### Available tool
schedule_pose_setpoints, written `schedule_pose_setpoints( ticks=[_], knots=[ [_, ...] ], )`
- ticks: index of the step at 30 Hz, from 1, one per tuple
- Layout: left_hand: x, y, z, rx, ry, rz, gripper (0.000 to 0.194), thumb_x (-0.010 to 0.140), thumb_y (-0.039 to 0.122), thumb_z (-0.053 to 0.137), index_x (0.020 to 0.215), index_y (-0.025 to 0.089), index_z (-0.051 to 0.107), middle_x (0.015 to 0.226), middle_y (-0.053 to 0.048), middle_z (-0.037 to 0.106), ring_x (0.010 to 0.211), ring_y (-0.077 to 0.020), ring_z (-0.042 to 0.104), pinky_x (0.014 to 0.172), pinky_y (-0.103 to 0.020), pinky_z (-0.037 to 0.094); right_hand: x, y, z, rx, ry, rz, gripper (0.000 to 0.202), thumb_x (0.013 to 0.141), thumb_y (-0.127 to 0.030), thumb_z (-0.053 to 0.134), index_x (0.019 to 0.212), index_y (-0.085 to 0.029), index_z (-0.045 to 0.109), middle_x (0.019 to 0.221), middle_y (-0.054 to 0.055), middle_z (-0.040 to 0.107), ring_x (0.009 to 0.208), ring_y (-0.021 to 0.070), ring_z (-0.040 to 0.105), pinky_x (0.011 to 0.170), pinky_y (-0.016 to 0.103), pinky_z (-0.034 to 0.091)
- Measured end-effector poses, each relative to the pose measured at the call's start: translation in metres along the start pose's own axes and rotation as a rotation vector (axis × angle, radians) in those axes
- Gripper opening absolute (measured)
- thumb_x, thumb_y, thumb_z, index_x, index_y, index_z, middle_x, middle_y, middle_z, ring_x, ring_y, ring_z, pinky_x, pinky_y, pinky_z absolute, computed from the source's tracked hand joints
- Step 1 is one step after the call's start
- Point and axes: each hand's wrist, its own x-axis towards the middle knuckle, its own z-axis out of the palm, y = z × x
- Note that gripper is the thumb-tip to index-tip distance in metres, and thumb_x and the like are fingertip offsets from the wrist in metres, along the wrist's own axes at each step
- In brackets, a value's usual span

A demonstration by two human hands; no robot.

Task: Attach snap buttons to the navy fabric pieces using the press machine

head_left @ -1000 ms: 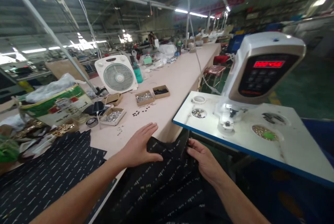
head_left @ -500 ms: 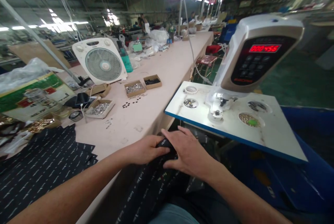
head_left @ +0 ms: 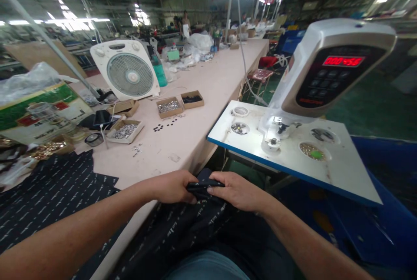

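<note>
My left hand (head_left: 177, 187) pinches the folded edge of a dark printed fabric piece (head_left: 195, 223) between thumb and fingers. A short way to the right, my right hand (head_left: 236, 190) grips the same edge, so a narrow folded strip stretches between the two. The fabric is black or navy with rows of small white marks and hangs down over the lap. Right of the hands stands a snap-fastening machine (head_left: 329, 71) with a lit red display, its lower die (head_left: 273, 143) set in a white, blue-edged board (head_left: 247, 147).
A long table (head_left: 224, 75) holds small boxes of metal parts (head_left: 169, 107), an open box of silvery pieces (head_left: 125, 131), loose black bits (head_left: 164, 125) and a white fan (head_left: 130, 71). More printed fabric (head_left: 55, 201) lies on its left. A person (head_left: 185, 21) stands far back.
My hands have drawn apart, the right one moving rightward off the left. The fabric edge between them is now pulled out straight. The view has shifted slightly.
</note>
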Motion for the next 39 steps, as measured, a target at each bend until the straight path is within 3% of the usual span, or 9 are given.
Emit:
schedule_pose_setpoints(
  ticks=[3,10,17,23,28,34,39],
  knots=[
    [0.001,-0.002,0.0,-0.234,-0.017,0.0,0.014,0.075,0.027,0.064,0.084,0.017,0.065,0.07,0.004,0.059,0.066,-0.0123,0.051,0.066,-0.023,0.04,0.002,-0.001,0.002,-0.02,0.079,0.007,0.018,0.092,-0.032,0.055,0.088,-0.018,0.065,0.082,0.0,0.063,0.077,0.0153,0.057,0.067,0.024,0.039],
    [-0.001,-0.01,0.015,-0.616,-0.013,-0.058,0.033,0.078,0.044,0.069,0.097,0.017,0.068,0.092,-0.003,0.071,0.079,-0.0159,0.063,0.081,-0.029,0.05,0.0,-0.003,0.005,0.005,0.095,0.053,0.021,0.091,-0.036,0.057,0.092,-0.018,0.068,0.083,0.0,0.066,0.078,0.0168,0.06,0.067,0.025,0.041],
    [-0.011,-0.021,0.003,-0.549,-0.163,-0.073,0.041,0.061,0.028,0.081,0.1,0.02,0.071,0.093,0.0,0.074,0.079,-0.0186,0.067,0.078,-0.03,0.054,0.004,-0.01,0.011,0.06,0.125,0.095,0.019,0.09,-0.034,0.058,0.086,-0.018,0.067,0.079,-0.001,0.065,0.073,0.0154,0.059,0.067,0.024,0.042],
    [-0.012,-0.028,-0.002,-0.39,-0.068,-0.039,0.027,0.065,0.023,0.074,0.092,0.019,0.072,0.084,0.004,0.072,0.075,-0.0155,0.063,0.075,-0.025,0.05,0.011,-0.01,0.019,0.048,0.131,0.107,0.022,0.091,-0.037,0.057,0.083,-0.018,0.066,0.078,0.0,0.064,0.075,0.0164,0.059,0.066,0.025,0.041],
    [-0.011,-0.03,-0.004,-0.444,-0.037,-0.008,0.024,0.068,0.023,0.069,0.091,0.018,0.07,0.084,0.003,0.069,0.078,-0.0157,0.061,0.078,-0.026,0.048,0.017,-0.01,0.019,0.058,0.145,0.116,0.027,0.091,-0.041,0.056,0.085,-0.018,0.067,0.081,0.0,0.066,0.076,0.0167,0.059,0.067,0.025,0.041],
    [-0.01,-0.037,-0.002,-0.501,-0.062,0.011,0.021,0.073,0.025,0.069,0.093,0.017,0.069,0.08,0.004,0.066,0.073,-0.0122,0.056,0.074,-0.024,0.043,0.02,-0.009,0.02,0.024,0.04,0.178,0.025,0.079,-0.041,0.069,0.084,-0.016,0.07,0.077,0.001,0.066,0.071,0.0175,0.058,0.058,0.024,0.039],
    [-0.012,-0.042,0.006,-0.683,-0.055,-0.036,0.027,0.074,0.034,0.073,0.096,0.017,0.07,0.084,0.001,0.071,0.072,-0.0125,0.06,0.075,-0.025,0.047,0.023,-0.003,0.026,0.197,0.02,0.197,0.028,0.083,-0.043,0.066,0.087,-0.015,0.071,0.077,0.001,0.067,0.069,0.017,0.058,0.057,0.024,0.039]
  ],
)
